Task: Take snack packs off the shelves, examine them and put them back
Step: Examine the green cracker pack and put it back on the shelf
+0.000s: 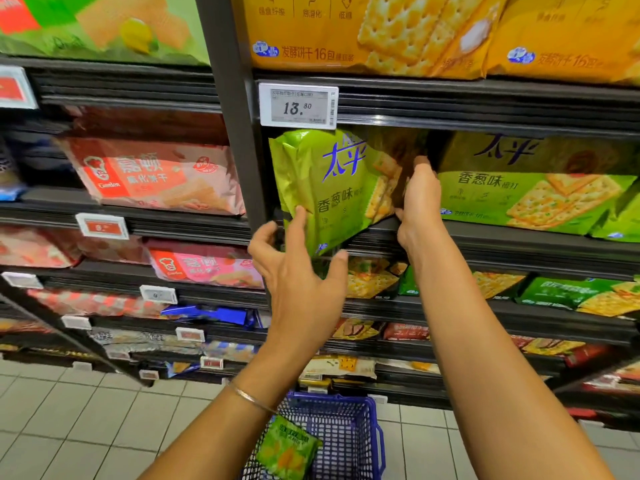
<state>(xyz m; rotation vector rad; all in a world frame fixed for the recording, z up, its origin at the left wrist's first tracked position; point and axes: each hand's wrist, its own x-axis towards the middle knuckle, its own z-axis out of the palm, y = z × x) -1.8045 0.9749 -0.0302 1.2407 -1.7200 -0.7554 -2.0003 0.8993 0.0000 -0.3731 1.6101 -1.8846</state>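
A green cracker pack (332,188) stands tilted at the left end of the second shelf, its lower corner hanging past the shelf lip. My right hand (420,199) grips the pack's right edge, fingers tucked behind it and thumb at the lower edge. My left hand (298,268) is spread below the pack, with the index finger lying on its lower front and the thumb touching its bottom edge. A matching green pack (533,188) lies on the same shelf (519,247) to the right.
A price tag reading 13.80 (298,105) hangs above the pack. Yellow cracker packs (346,32) fill the top shelf and red wafer packs (156,174) the left bay. A blue basket (346,431) on the tiled floor holds a small green packet (287,452).
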